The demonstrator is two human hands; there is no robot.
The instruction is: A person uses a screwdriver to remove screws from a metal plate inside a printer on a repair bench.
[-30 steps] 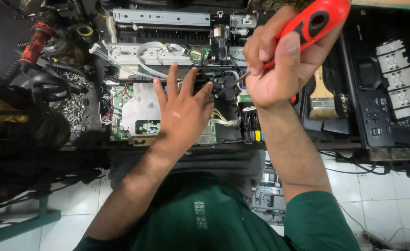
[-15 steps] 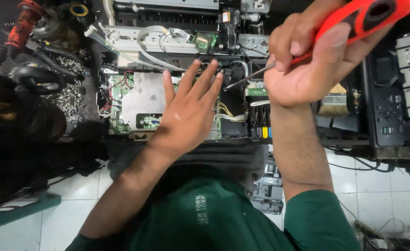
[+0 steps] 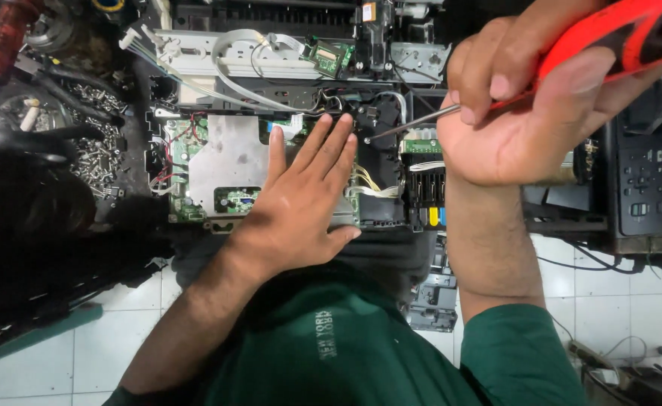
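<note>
Above a white tiled floor (image 3: 120, 346), an opened printer (image 3: 226, 162) is pressed by the flat, spread left hand (image 3: 301, 203); a red-handled screwdriver (image 3: 609, 37) is gripped tightly by the right hand (image 3: 526, 113).

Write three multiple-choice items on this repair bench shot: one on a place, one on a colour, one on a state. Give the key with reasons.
1. Where does the left hand rest?
A. flat on the opened device
B. on the floor tiles
C. on the pile of screws

2. What colour is the screwdriver handle?
A. blue
B. red with black
C. yellow

3. How is the right hand placed?
A. open and empty
B. flat on the device
C. closed round the screwdriver

Key: 1 A, the palm and spread fingers lie on the metal plate and circuit board. 2 B, the handle shows bright red with a black part. 3 C, the fingers wrap the handle while the metal shaft points into the device.
</note>
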